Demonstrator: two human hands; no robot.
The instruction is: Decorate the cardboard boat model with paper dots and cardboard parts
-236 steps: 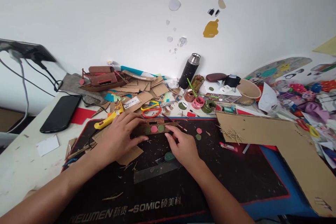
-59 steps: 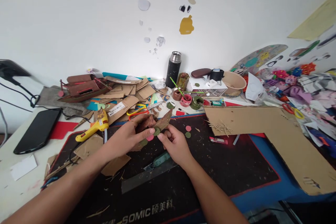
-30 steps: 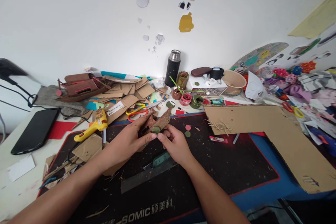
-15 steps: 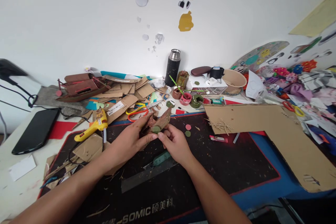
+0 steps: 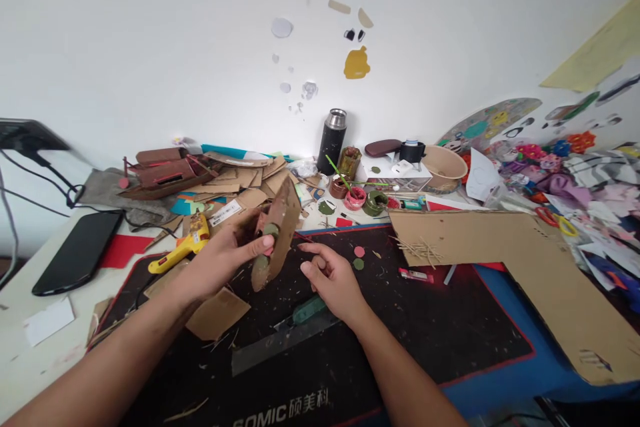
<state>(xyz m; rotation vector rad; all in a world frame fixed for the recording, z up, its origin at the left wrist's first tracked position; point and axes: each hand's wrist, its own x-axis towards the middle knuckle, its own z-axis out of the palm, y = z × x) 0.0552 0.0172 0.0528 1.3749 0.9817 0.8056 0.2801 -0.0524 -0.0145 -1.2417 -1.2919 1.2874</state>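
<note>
My left hand (image 5: 227, 260) grips a small brown cardboard boat model (image 5: 286, 230), its fingers behind it and its thumb pressed on the side. The boat is tilted nearly upright, with green and pink discs along its side. My right hand (image 5: 333, 277) is a little to the right of the boat, not touching it. Its index finger is stretched out, the thumb stands apart, and the other fingers curl in; nothing shows between them. Below it lies a green utility knife (image 5: 309, 309). A loose pink disc (image 5: 359, 251) and a green disc (image 5: 359, 264) lie beyond on the black mat (image 5: 425, 327).
A yellow glue gun (image 5: 183, 247) and a larger boat model (image 5: 167, 173) are at left. Paint jars (image 5: 355, 197) and a black flask (image 5: 332, 140) stand behind. An L-shaped cardboard sheet (image 5: 525, 247) covers the right, with sticks (image 5: 420, 250) on it.
My left hand has moved left with the boat and turned it more upright. My right hand has come off the boat and its index finger has straightened. The camera view has shifted slightly.
</note>
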